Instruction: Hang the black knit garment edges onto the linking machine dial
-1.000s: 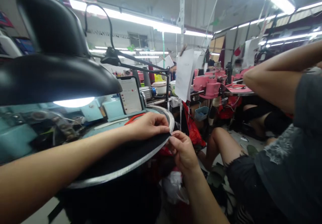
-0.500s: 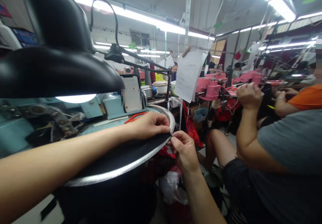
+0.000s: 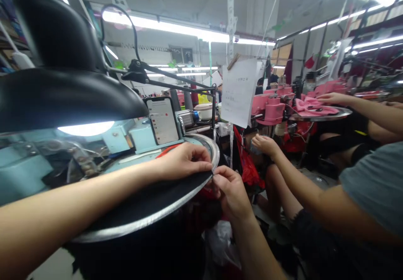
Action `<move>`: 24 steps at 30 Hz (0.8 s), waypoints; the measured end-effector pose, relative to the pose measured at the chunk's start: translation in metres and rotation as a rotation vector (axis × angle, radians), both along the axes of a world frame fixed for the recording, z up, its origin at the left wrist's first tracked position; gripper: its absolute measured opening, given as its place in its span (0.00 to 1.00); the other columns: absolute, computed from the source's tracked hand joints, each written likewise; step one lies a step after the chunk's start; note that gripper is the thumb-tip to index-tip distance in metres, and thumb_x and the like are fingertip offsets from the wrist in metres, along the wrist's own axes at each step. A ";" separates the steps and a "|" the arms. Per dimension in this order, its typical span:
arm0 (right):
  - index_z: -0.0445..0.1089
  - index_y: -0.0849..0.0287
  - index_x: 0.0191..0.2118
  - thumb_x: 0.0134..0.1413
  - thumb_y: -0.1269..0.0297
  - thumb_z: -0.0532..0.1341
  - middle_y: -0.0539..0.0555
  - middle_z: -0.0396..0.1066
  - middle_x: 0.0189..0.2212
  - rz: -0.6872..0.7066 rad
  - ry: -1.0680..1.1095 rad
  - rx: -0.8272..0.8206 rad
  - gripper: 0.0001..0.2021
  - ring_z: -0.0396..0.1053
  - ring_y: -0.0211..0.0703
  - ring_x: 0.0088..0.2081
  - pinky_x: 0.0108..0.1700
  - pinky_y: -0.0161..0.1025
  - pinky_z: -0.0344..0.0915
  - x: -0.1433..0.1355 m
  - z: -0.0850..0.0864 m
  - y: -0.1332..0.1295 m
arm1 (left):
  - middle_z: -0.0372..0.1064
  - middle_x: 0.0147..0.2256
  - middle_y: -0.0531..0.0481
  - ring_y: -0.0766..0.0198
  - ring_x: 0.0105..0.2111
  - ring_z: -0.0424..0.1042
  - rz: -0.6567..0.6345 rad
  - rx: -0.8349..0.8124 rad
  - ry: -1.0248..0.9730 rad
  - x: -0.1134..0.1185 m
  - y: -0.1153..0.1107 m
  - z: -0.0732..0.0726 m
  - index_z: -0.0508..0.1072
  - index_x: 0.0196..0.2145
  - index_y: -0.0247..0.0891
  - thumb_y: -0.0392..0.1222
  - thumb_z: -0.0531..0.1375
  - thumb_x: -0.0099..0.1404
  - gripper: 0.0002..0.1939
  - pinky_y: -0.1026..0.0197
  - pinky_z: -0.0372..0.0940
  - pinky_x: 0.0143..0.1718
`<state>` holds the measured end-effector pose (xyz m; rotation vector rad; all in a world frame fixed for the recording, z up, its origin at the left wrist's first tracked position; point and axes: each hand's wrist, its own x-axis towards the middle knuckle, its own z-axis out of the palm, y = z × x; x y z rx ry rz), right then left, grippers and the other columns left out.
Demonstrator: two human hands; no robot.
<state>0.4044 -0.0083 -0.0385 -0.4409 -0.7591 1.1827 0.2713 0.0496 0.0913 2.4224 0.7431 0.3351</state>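
Black knit fabric (image 3: 147,200) drapes over a round machine dial with a toothed metal ring (image 3: 151,220) and hangs below its near side. My left hand (image 3: 188,160) lies across the dial, fingers curled and thumb pressed at the fabric's edge by the ring's right side. Just outside the ring, my right hand (image 3: 231,189) pinches the edge of the same fabric, its fingertips close to my left thumb. Fingertips partly hide the pinched bit. Behind my left wrist lies an orange strip (image 3: 169,150) on the dial.
A black lamp (image 3: 69,99) hangs low at left over pale blue machine parts (image 3: 118,139). A phone (image 3: 162,119) stands behind the dial. Paper (image 3: 238,91) hangs from a clip. At right, a co-worker's arm (image 3: 296,183) reaches near my side; pink fabric (image 3: 316,105) lies on another dial.
My hands stay at the ring's right edge with only slight finger movement. The co-worker's raised hand has come down, and pink fabric now shows on the other dial. The view has shifted a little.
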 end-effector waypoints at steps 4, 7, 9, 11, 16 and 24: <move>0.74 0.62 0.27 0.38 0.63 0.72 0.46 0.66 0.16 0.034 0.031 -0.007 0.10 0.54 0.27 0.15 0.16 0.25 0.49 0.002 0.001 0.000 | 0.70 0.28 0.52 0.66 0.29 0.68 -0.005 0.046 0.015 0.000 0.000 0.001 0.73 0.31 0.34 0.52 0.62 0.63 0.16 0.67 0.61 0.30; 0.73 0.61 0.26 0.38 0.64 0.72 0.44 0.62 0.13 0.050 0.077 -0.003 0.09 0.53 0.27 0.14 0.16 0.25 0.49 0.001 0.002 0.001 | 0.70 0.27 0.53 0.67 0.29 0.67 -0.005 0.055 0.008 0.001 -0.001 0.001 0.73 0.31 0.34 0.52 0.62 0.63 0.16 0.67 0.61 0.31; 0.72 0.61 0.25 0.38 0.65 0.71 0.43 0.61 0.13 0.063 0.109 -0.001 0.09 0.53 0.27 0.14 0.17 0.25 0.49 0.000 0.003 0.000 | 0.70 0.27 0.53 0.67 0.28 0.67 -0.004 0.055 0.007 0.001 -0.001 0.002 0.73 0.31 0.34 0.52 0.62 0.63 0.16 0.67 0.61 0.31; 0.72 0.61 0.25 0.38 0.66 0.70 0.43 0.61 0.13 0.078 0.138 -0.002 0.08 0.53 0.27 0.15 0.17 0.25 0.48 -0.002 0.004 0.000 | 0.70 0.27 0.53 0.67 0.28 0.67 0.000 0.060 0.008 0.001 -0.002 0.003 0.74 0.30 0.34 0.51 0.63 0.63 0.16 0.67 0.61 0.30; 0.69 0.60 0.24 0.37 0.66 0.69 0.43 0.60 0.13 0.143 0.203 -0.036 0.08 0.53 0.27 0.16 0.18 0.25 0.48 -0.006 0.005 0.000 | 0.70 0.27 0.52 0.66 0.28 0.67 0.014 0.056 0.018 0.002 -0.002 0.004 0.73 0.31 0.34 0.52 0.62 0.63 0.16 0.66 0.62 0.31; 0.66 0.59 0.27 0.37 0.61 0.73 0.41 0.59 0.15 0.070 0.212 -0.183 0.16 0.52 0.27 0.16 0.23 0.29 0.61 -0.012 0.003 -0.006 | 0.70 0.27 0.52 0.66 0.27 0.68 -0.025 0.109 0.019 -0.001 0.000 -0.003 0.71 0.31 0.35 0.53 0.59 0.64 0.16 0.66 0.62 0.29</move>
